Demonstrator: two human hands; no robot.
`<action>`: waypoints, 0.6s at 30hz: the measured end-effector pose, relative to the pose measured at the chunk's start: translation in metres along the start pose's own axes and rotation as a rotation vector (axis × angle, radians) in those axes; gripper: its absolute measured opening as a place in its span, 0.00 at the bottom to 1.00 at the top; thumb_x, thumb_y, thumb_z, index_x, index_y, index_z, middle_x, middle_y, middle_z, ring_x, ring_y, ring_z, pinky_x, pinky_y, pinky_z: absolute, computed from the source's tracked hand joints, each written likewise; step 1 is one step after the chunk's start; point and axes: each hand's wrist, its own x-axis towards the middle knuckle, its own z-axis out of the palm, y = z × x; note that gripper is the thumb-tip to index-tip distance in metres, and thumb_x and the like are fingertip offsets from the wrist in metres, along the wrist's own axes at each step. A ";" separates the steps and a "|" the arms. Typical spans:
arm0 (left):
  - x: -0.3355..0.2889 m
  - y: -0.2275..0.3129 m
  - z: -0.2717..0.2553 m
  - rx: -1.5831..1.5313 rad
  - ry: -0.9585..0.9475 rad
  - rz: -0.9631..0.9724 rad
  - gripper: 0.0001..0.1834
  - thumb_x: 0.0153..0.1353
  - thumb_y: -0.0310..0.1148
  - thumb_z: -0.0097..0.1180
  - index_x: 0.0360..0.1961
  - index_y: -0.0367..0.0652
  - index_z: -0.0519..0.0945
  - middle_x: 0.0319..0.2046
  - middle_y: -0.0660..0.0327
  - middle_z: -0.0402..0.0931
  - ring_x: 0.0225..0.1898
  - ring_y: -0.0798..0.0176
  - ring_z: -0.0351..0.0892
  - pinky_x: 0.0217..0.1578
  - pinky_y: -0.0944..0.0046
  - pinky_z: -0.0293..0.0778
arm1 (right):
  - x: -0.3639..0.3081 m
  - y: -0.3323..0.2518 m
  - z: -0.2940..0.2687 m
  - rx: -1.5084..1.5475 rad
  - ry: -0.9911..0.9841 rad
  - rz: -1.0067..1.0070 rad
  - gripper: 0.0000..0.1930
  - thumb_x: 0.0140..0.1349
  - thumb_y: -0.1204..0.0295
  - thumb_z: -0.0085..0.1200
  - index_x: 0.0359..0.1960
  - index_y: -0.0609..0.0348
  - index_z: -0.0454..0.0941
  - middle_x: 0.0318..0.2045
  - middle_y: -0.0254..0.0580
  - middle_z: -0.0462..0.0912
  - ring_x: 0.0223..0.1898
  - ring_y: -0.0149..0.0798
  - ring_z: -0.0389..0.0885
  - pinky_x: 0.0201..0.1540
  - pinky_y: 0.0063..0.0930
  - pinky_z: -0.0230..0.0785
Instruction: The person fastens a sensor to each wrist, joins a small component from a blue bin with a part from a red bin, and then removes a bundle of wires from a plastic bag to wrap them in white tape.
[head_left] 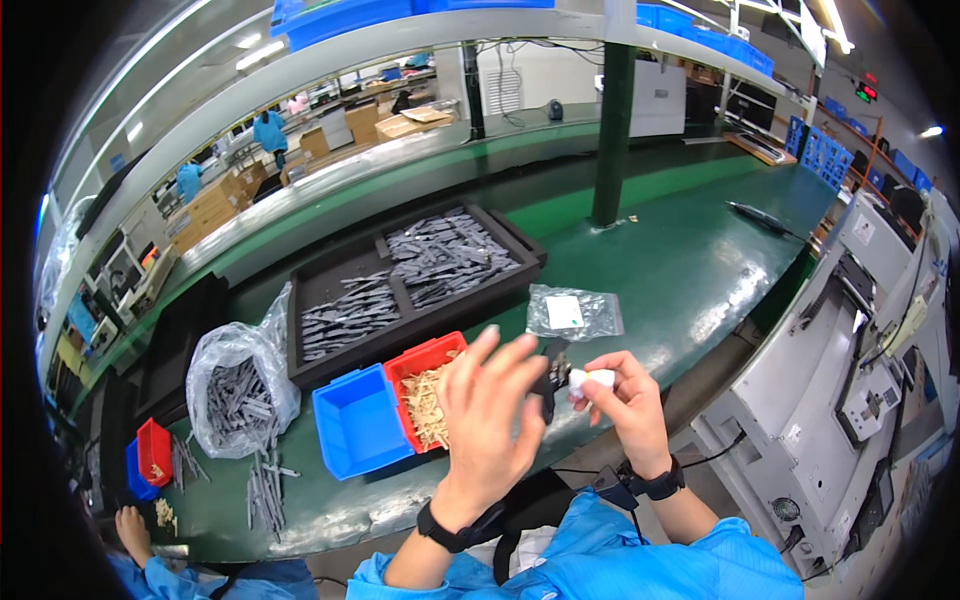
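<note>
My left hand (490, 425) is raised over the near edge of the green table, its fingers stretched out and apart, with nothing seen in it. To its right, my right hand (630, 405) pinches a small white piece (592, 382) between thumb and fingers; its exact kind is too small to tell. Between the two hands stands a dark device with metal parts (558, 370), partly hidden by the left hand, and the white piece is close beside it. A red bin (430, 352) of small tan pieces lies just left of my left hand, joined to an empty blue bin (360, 425).
Behind the bins is a black divided tray (390, 255) of grey strips. A clear bag (240, 390) of strips and a loose strip pile (265, 495) lie left. A flat plastic bag (573, 312) lies beyond my hands. A co-worker's hand (132, 530) is at lower left; a green post (612, 140) rises behind.
</note>
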 end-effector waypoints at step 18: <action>-0.062 -0.040 -0.048 -0.441 0.134 -0.576 0.11 0.52 0.26 0.60 0.38 0.39 0.81 0.44 0.60 0.70 0.50 0.61 0.63 0.52 0.62 0.59 | 0.005 0.019 0.103 0.185 -0.564 0.104 0.19 0.65 0.71 0.49 0.56 0.64 0.67 0.52 0.38 0.70 0.51 0.28 0.68 0.53 0.23 0.63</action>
